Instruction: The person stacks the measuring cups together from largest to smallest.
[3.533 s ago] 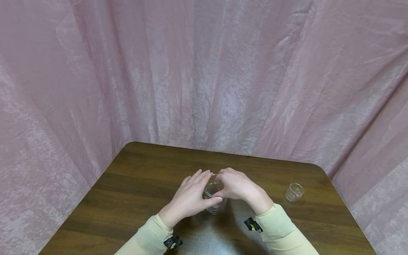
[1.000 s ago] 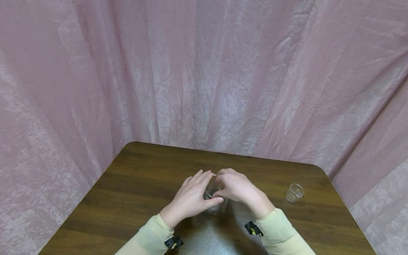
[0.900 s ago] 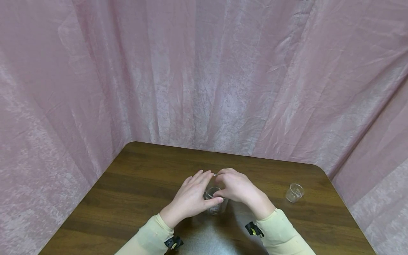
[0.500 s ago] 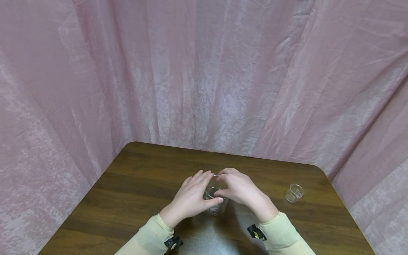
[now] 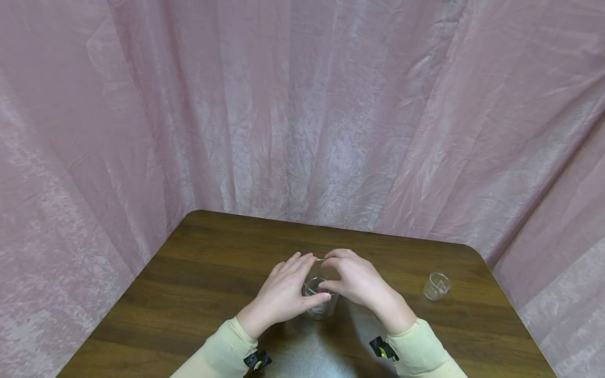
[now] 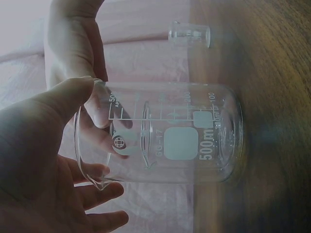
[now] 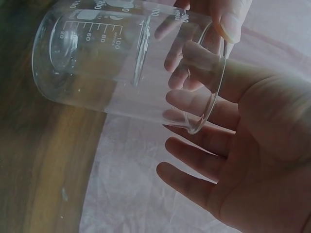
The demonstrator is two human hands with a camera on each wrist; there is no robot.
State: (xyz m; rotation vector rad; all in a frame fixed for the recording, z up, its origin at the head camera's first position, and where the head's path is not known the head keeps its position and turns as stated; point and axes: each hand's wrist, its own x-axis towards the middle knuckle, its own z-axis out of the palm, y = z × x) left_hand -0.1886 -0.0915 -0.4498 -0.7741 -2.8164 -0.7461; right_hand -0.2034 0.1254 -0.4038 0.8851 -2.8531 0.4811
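The large beaker (image 6: pixel 181 142), a smaller beaker (image 7: pixel 114 42) inside, is gripped upright on the table (image 5: pixel 227 273) by the left hand (image 5: pixel 282 293) at nine o'clock. At two, the right hand (image 5: pixel 357 279) is spread wide; at three, a third beaker (image 5: pixel 437 286).

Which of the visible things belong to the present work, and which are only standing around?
Part of the work, it seems:
large beaker, rim held by the left hand
smaller beaker, nested inside it
right hand, at the large beaker's mouth

Apparently not involved:
third beaker, standing apart, untouched
pink curtain, behind the table
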